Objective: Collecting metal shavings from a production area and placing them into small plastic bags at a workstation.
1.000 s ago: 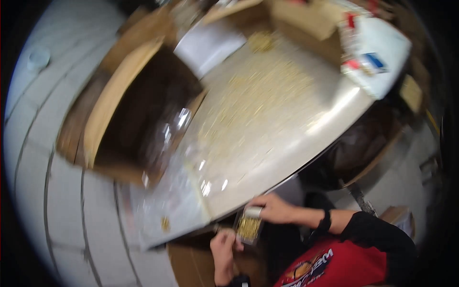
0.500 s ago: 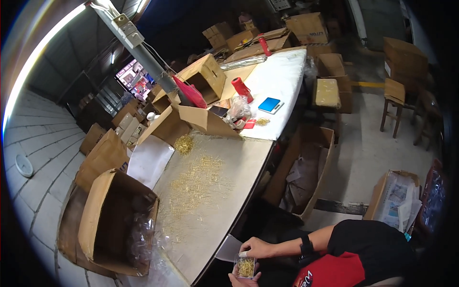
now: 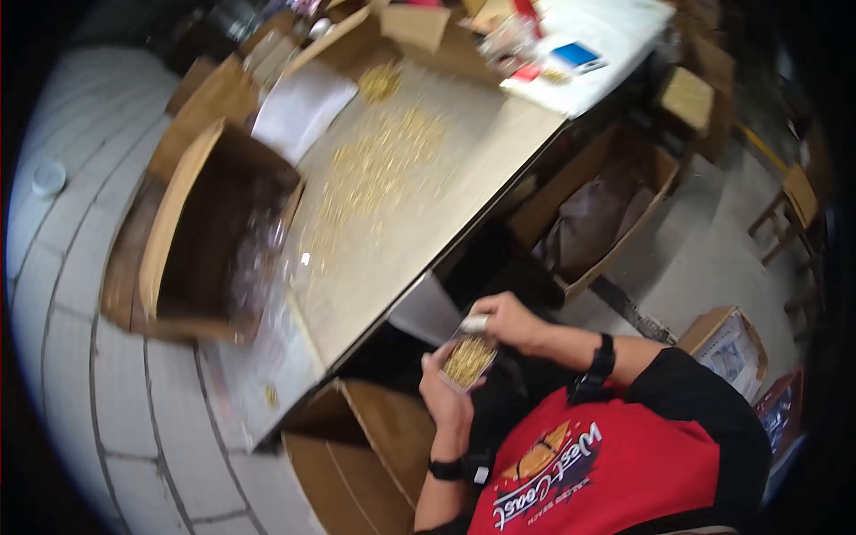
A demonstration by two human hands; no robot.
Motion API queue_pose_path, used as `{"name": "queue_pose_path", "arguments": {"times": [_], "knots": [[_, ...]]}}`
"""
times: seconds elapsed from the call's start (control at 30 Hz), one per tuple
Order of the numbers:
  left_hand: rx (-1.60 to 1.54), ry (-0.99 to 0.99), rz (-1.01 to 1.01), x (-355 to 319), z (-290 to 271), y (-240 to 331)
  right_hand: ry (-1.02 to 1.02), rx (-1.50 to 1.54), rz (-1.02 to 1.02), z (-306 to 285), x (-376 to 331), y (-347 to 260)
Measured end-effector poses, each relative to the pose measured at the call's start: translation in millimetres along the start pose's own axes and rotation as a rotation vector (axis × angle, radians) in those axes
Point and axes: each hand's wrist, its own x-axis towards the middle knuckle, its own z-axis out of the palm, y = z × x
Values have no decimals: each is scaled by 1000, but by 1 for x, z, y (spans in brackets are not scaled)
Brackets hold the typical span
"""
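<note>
My left hand (image 3: 446,392) is wrapped round a small, clear-sided box (image 3: 469,364) filled with thin gold-coloured metal pieces, too fine to tell their exact kind. My right hand (image 3: 510,321) has its fingers closed at the far rim of this box, with something white round a fingertip. Beside the box, a pale flat flap (image 3: 423,309) sticks out to the left; whether it joins the box cannot be told. More gold pieces (image 3: 383,156) lie scattered over the worktable (image 3: 446,187), and a denser heap (image 3: 380,82) sits at its far end.
On the table's left stands an open cardboard box (image 3: 201,241) with clear plastic inside. Another carton (image 3: 357,464) is below the near table end. A carton (image 3: 615,214) stands under the right edge. A blue-topped scale (image 3: 578,57) rests on the far white surface.
The view has tipped downward, bringing both forearms and the near carton into sight. Both hands still hold the small box, now more raised and tilted in the picture.
</note>
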Motion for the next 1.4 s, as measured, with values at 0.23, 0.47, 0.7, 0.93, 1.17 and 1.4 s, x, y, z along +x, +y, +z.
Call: {"name": "queue_pose_path", "arguments": {"times": [0.23,0.47,0.7,0.93,1.17,1.4], "knots": [[-62,12,30,2,-26,7,-81,-146,18,26,14,8],[-100,49,72,-16,-73,36,-287,87,120,66,17,7],[-67,103,113,-26,-104,46,-307,-350,-29,112,25,15],[-179,215,190,-36,-171,96,-233,-195,-49,138,49,5],[-60,537,461,-20,-316,134,148,-787,-509,69,131,-9],[-316,790,2,33,-456,-41,0,-1228,-801,86,174,18]]}}
